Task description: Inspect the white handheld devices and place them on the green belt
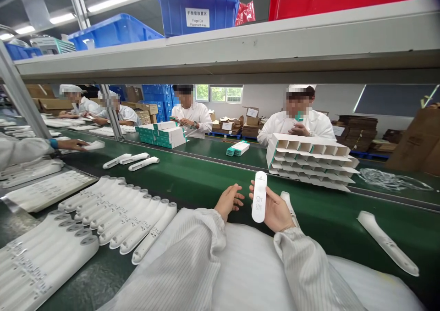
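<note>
My right hand (275, 208) holds a white wand-shaped plastic device (259, 196) upright, fingers wrapped round its back, printed face toward me. Another white device (288, 205) lies partly hidden behind that hand. My left hand (228, 201) hovers just left of the held device with fingers curled loosely, holding nothing that I can see. Both arms wear white striped sleeves and rest over a white foam sheet (247, 274). To my left lies a row of several identical white devices (120, 214) on the green belt (206, 182).
A stack of open white cartons (309, 162) stands past my hands. One white device (387, 242) lies at right, three more (130, 160) at far left. Boxed goods (163, 134) sit mid-belt. Workers in white sit across; a person's hand (74, 144) reaches in at left. A shelf with blue bins (195, 10) hangs overhead.
</note>
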The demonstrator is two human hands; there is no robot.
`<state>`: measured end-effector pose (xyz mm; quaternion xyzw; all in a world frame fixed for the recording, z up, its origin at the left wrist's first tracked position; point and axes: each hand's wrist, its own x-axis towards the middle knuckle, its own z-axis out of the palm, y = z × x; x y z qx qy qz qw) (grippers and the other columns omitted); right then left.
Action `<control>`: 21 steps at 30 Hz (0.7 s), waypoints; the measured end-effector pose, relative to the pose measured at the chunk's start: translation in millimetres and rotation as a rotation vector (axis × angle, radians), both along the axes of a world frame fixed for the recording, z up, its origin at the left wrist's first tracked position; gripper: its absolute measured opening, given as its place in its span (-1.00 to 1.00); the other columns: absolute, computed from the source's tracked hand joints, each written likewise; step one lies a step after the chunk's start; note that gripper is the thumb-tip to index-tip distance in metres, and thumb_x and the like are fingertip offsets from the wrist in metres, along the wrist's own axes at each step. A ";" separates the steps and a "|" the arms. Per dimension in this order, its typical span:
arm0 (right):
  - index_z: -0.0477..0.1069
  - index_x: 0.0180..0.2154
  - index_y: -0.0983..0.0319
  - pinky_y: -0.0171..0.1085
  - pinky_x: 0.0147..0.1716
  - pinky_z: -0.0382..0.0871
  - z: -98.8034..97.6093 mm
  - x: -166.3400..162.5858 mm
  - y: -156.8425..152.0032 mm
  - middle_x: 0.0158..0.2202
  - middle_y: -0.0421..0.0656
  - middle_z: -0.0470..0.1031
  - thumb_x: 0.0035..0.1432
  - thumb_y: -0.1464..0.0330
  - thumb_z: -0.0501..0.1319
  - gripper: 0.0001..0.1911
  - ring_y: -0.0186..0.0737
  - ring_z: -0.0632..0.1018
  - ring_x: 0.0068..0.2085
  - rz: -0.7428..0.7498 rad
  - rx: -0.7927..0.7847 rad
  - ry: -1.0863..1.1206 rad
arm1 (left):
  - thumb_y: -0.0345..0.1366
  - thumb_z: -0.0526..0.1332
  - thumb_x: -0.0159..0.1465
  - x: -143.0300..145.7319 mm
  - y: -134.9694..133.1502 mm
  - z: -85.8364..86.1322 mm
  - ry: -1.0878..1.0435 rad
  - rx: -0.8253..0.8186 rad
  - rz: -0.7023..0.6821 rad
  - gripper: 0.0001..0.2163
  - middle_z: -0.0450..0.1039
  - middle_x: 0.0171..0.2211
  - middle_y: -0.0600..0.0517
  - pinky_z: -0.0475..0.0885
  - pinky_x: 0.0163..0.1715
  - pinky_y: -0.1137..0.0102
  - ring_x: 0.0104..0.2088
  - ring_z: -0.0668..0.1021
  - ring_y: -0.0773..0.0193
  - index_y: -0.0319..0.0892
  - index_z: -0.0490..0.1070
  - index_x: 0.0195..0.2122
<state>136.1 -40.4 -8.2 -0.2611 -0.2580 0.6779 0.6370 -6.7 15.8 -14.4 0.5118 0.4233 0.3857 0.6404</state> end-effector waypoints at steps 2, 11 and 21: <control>0.41 -0.16 0.18 -0.26 -0.35 0.39 -1.7 -1.5 1.6 -0.31 -0.19 0.55 0.04 0.26 0.16 -0.71 -0.21 0.55 -0.30 -0.029 -0.015 -0.049 | -0.01 0.03 0.18 0.6 0.0 -0.9 0.011 0.004 -0.018 -0.63 0.35 -0.41 0.05 0.19 -0.61 0.57 -0.53 0.39 0.46 -0.20 0.29 -0.16; 0.28 -0.06 0.21 -0.20 -0.23 0.28 -31.4 3.6 23.5 -0.21 -0.10 0.45 -0.13 0.15 0.24 -0.44 -0.08 0.47 -0.20 -0.506 -0.069 -1.310 | -0.14 0.10 0.14 4.3 3.8 -11.5 0.160 0.161 -0.096 -0.73 0.35 -0.40 0.06 0.18 -0.61 0.57 -0.54 0.37 0.49 -0.21 0.31 -0.22; 0.31 -0.07 0.31 -0.18 -0.12 0.23 -33.3 26.5 23.1 -0.07 0.07 0.34 0.01 0.29 0.12 -0.58 0.02 0.36 -0.02 -0.377 -0.255 -1.892 | -0.17 0.13 0.08 7.3 4.9 -16.5 0.282 0.284 -0.172 -0.72 0.37 -0.43 0.03 0.21 -0.61 0.53 -0.53 0.39 0.43 -0.23 0.34 -0.25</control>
